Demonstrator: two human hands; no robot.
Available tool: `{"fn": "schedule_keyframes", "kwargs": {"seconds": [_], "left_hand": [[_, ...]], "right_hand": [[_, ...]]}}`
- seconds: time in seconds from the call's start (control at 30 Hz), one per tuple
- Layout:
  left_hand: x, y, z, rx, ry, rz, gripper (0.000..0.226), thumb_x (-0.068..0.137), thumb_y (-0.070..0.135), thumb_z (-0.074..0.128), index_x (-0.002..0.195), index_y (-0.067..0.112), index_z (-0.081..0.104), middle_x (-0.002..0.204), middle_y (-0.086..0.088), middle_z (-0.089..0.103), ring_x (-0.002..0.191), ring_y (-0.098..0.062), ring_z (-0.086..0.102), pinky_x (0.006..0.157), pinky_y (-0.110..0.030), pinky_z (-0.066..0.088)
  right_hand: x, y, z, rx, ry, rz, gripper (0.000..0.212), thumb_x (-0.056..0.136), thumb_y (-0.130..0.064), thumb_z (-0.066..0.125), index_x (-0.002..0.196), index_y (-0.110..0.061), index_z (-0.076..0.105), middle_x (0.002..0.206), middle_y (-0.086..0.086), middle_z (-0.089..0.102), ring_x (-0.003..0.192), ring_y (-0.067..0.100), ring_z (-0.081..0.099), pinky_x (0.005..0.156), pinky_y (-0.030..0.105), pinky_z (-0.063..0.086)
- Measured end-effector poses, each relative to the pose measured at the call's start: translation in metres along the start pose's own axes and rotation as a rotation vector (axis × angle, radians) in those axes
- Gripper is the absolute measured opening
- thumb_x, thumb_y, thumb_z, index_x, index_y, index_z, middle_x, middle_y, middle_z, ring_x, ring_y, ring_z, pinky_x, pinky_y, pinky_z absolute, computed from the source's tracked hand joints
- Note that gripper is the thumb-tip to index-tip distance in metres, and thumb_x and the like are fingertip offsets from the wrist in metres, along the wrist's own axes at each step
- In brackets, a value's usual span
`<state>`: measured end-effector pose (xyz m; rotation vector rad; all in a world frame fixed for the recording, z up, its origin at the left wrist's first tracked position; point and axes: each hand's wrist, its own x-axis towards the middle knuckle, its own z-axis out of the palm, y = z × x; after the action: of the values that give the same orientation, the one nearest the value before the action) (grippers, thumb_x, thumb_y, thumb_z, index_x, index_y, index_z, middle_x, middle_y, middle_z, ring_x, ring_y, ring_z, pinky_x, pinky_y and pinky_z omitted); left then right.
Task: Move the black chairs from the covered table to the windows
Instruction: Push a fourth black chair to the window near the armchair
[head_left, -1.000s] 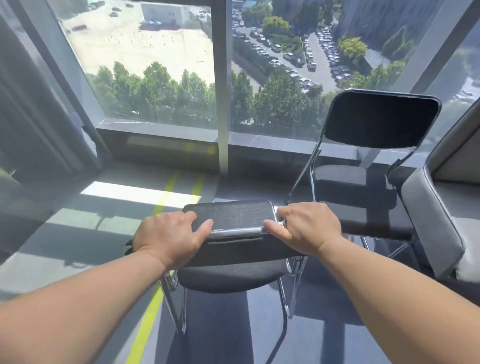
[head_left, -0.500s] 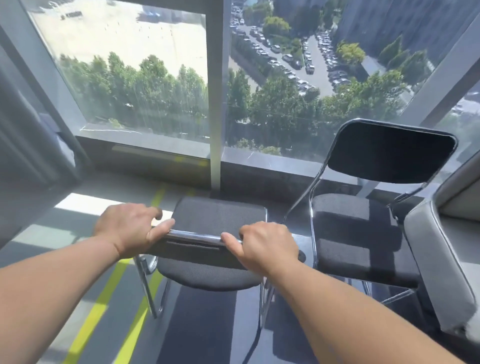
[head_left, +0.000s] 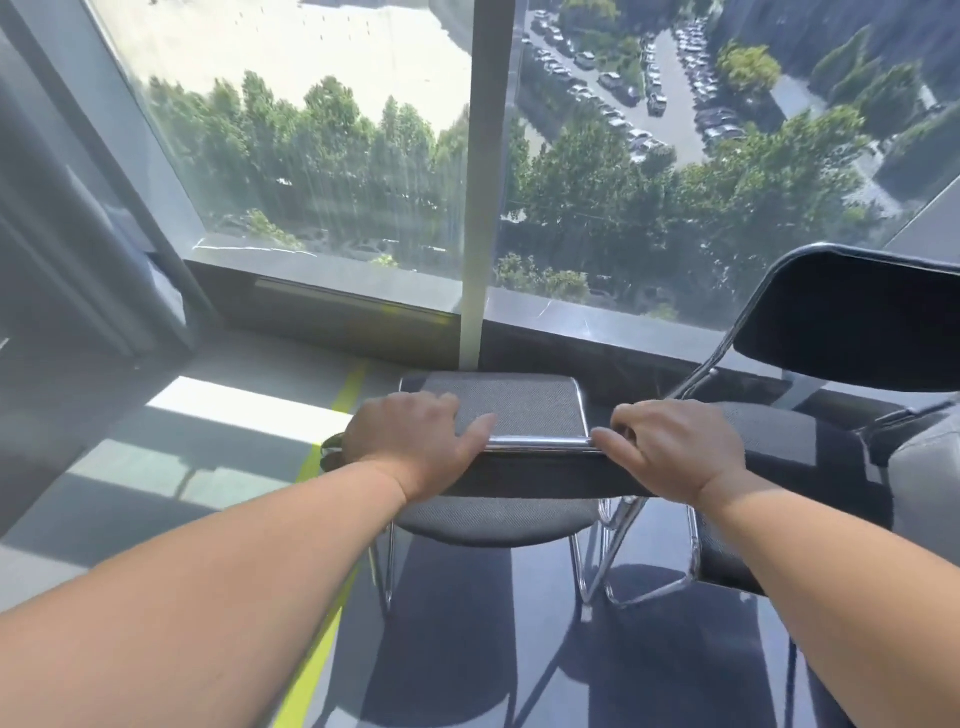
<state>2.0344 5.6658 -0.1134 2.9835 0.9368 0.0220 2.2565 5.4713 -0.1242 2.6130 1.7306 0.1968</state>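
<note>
A black chair (head_left: 511, 402) with a chrome frame stands in front of me, its backrest top facing the window (head_left: 322, 156). My left hand (head_left: 415, 441) grips the left end of the backrest's top rail. My right hand (head_left: 675, 452) grips the right end of the same rail. The chair's seat shows below my wrists, and its chrome legs reach the floor. A second black chair (head_left: 852, 322) stands to the right, close beside the first, its backrest toward the window.
A low dark window sill (head_left: 337, 296) runs along the glass, with a pale vertical mullion (head_left: 480, 208) straight ahead. A grey padded seat (head_left: 930, 467) sits at the far right. Yellow floor lines (head_left: 322, 639) cross the grey floor. A dark panel (head_left: 62, 260) stands at left.
I have carried the chair closer to the window. It now stands near the sill and right beside the second chair. Both hands keep their hold on the backrest.
</note>
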Motion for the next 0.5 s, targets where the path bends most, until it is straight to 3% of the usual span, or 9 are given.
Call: {"fn": "schedule_keyframes", "kwargs": {"seconds": [0.13,0.27,0.5], "left_hand": [[0.019,-0.017,-0.001,0.013,-0.005,0.041,0.053,0.094,0.069,0.020,0.082,0.026,0.049,0.094,0.004,0.067,0.091,-0.025,0.064,0.063,-0.033,0.036],[0.018,-0.022,-0.005,0.024,-0.075,0.024,0.056,0.094,0.069,0.023,0.086,0.025,0.055,0.093,0.005,0.065,0.091,-0.023,0.063,0.064,-0.034,0.036],[0.012,-0.027,0.001,-0.019,-0.057,0.031,0.075,0.076,0.073,-0.003,0.083,0.028,0.056,0.084,0.008,0.061,0.085,-0.018,0.061,0.067,-0.033,0.044]], "right_hand": [[0.016,-0.006,-0.002,-0.004,0.003,0.008,0.075,0.086,-0.080,0.003,0.076,-0.030,0.059,0.067,-0.011,0.060,0.061,0.012,0.058,0.051,0.027,0.040],[0.017,-0.014,-0.009,0.045,-0.120,0.010,0.059,0.091,-0.075,0.017,0.074,-0.032,0.054,0.075,-0.008,0.064,0.072,0.015,0.059,0.058,0.031,0.036],[0.017,-0.020,-0.020,0.160,-0.354,0.078,0.069,0.091,-0.077,0.023,0.080,-0.024,0.066,0.074,-0.004,0.065,0.075,0.020,0.058,0.070,0.035,0.040]]}}
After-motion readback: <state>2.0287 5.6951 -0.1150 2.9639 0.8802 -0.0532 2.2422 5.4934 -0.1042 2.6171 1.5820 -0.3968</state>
